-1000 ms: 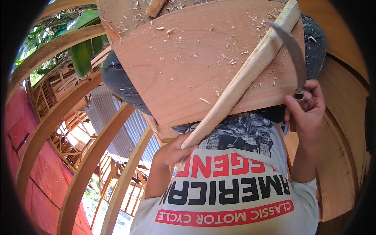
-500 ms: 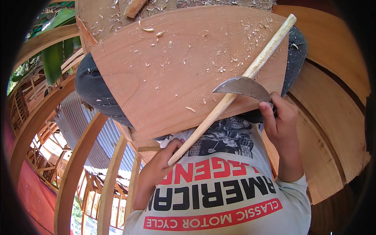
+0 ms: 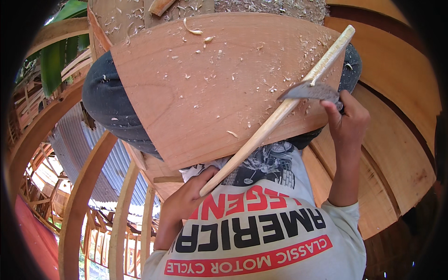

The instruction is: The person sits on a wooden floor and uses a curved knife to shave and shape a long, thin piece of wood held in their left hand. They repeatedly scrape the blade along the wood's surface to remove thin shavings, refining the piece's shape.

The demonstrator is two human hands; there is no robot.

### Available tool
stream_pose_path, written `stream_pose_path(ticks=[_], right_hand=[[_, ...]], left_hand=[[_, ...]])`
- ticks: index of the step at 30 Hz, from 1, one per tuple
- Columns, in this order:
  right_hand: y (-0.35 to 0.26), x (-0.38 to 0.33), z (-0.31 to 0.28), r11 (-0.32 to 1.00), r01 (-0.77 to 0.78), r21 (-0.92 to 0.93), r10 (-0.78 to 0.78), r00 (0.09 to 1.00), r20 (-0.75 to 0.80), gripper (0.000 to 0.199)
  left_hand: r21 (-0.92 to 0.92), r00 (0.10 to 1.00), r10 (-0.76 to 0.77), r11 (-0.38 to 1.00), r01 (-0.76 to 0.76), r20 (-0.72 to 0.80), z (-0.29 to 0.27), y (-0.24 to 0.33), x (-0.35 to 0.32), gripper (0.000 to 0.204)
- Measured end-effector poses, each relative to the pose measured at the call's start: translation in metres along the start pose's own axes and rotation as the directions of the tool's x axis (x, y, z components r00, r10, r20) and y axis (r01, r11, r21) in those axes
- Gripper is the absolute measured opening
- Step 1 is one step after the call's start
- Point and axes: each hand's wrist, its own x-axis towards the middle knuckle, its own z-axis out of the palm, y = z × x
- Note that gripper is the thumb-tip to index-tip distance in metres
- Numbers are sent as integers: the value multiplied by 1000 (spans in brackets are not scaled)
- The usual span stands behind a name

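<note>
A long pale wooden stick (image 3: 266, 129) slants across my lap, its lower end near my shirt and its whittled far end at the upper right. My left hand (image 3: 190, 192) is closed round the lower end. In my right hand (image 3: 351, 116) is a curved, dark-bladed sickle (image 3: 308, 91); its blade lies across the stick past the middle, with a small curl of wood at the edge. The fingers hide most of its handle. Beneath the stick a broad flat wooden board (image 3: 200, 93) rests over my legs, strewn with shavings.
Shavings also cover the planks (image 3: 186, 10) beyond the board, where a wood offcut (image 3: 161, 6) lies. Curved wooden panels (image 3: 382, 140) stand at the right. To the left are wooden posts (image 3: 88, 186), corrugated metal sheets (image 3: 88, 149) and green leaves (image 3: 53, 65).
My right hand has pushed the sickle up and to the right along the stick, and its blade has tilted. The left hand keeps its hold on the lower end.
</note>
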Motion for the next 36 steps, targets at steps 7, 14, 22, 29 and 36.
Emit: stream_pose_path(ticks=[7,14,22,29,36], right_hand=[[8,30,-32,927,-363,94,360,932,46,56],[-52,8,-2,998,-21,63,7,978,208,52],[-24,37,8,980,83,-182,-72,995,66,55],[-18,43,5,965,109,-239,-102,994,41,57],[-28,81,-43,973,-230,-2,230,970,73,59]], left_hand=[[-28,997,-53,998,55,57,-9,-26,-3,48],[-260,928,-350,891,373,131,-22,-30,-8,52],[-427,943,-306,841,331,128,-17,-37,0,47],[-371,887,-432,806,461,165,-17,-26,2,46],[-388,980,-154,901,192,128,-6,-62,-16,45]])
